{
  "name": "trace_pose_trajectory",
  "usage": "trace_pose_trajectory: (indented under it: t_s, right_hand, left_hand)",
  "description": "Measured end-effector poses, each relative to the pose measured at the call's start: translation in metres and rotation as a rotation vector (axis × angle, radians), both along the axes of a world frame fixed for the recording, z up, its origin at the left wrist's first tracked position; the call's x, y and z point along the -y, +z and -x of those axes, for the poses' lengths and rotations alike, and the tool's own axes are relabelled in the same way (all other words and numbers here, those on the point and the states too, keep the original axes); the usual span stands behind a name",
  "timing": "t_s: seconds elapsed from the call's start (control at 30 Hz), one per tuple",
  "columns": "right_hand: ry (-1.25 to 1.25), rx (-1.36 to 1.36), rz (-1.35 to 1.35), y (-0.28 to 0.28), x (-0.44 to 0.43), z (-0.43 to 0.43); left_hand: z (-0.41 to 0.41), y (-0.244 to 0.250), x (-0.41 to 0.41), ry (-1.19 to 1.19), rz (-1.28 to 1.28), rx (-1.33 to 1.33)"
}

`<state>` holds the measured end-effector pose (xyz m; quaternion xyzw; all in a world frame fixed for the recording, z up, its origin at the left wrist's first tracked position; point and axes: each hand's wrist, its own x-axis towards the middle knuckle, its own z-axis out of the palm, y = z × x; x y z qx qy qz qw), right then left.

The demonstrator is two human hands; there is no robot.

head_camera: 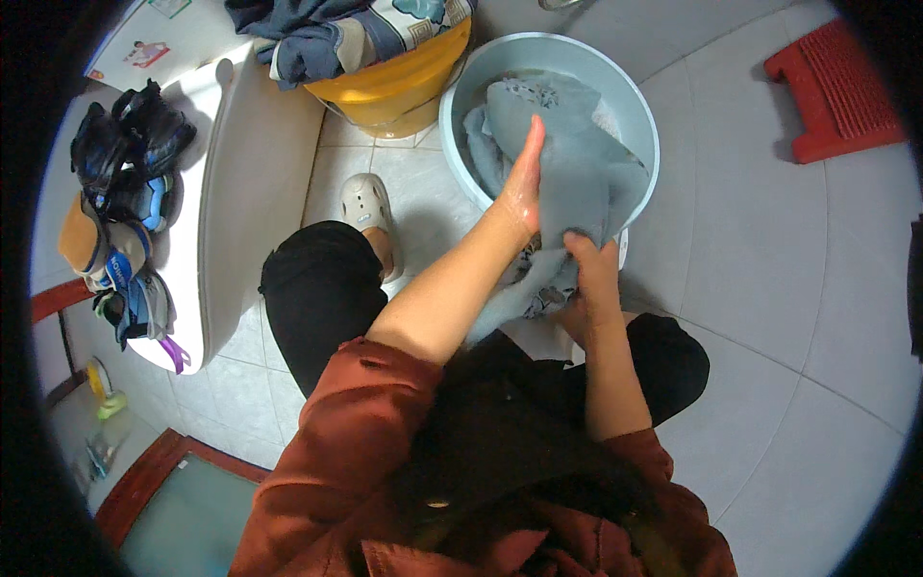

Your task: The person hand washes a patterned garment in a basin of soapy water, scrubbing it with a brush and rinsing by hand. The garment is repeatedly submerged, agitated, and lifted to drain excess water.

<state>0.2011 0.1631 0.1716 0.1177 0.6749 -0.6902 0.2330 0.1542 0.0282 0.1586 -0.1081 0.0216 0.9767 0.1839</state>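
Observation:
A pale blue plastic basin (652, 144) stands on the floor before me, with a wet grey-blue cloth (573, 166) bunched inside it and drawn up over its near rim. The near end of the cloth, with a patterned part, hangs between my forearms above my lap. My left hand (528, 177) lies flat along the cloth's left side, thumb or finger edge up; its far side is hidden. My right hand (593, 270) grips the cloth just outside the near rim, fingers partly hidden by the fabric. Water or suds show inside the basin.
A yellow bucket (404, 94) heaped with dark clothes (310, 50) stands left of the basin. Further left, shoes and slippers (130, 216) lie on a white surface (189, 288). A red plastic stool (840, 94) is at the far right. My left foot wears a beige clog (364, 202).

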Motion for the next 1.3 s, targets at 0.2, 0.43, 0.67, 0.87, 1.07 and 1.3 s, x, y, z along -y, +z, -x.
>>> trace_pose_trajectory:
  t_s: [0.2,0.43,0.67,0.87,1.07,1.3]
  right_hand:
    - [-0.205,-0.112,-0.09,0.002,-0.009,0.015]
    - [-0.319,0.049,0.183,0.026,-0.032,0.057]
    - [-0.468,-0.066,0.388,0.027,-0.087,0.108]
    - [-0.482,-0.156,0.52,0.022,-0.119,0.133]
    - [-0.591,-0.061,0.541,0.019,-0.116,0.141]
    - [-0.594,0.078,0.553,0.007,-0.109,0.154]
  left_hand:
    - [0.032,0.014,-0.009,-0.025,0.389,-0.112]
    - [-0.032,-0.077,0.012,-0.524,1.344,-0.456]
    - [-0.09,-0.08,0.076,-0.76,1.606,-0.336]
    - [-0.103,0.005,0.124,-0.391,1.434,-0.133]
    - [-0.098,0.059,0.179,0.016,1.305,-0.078]
    - [-0.077,0.097,0.195,0.222,1.379,-0.042]
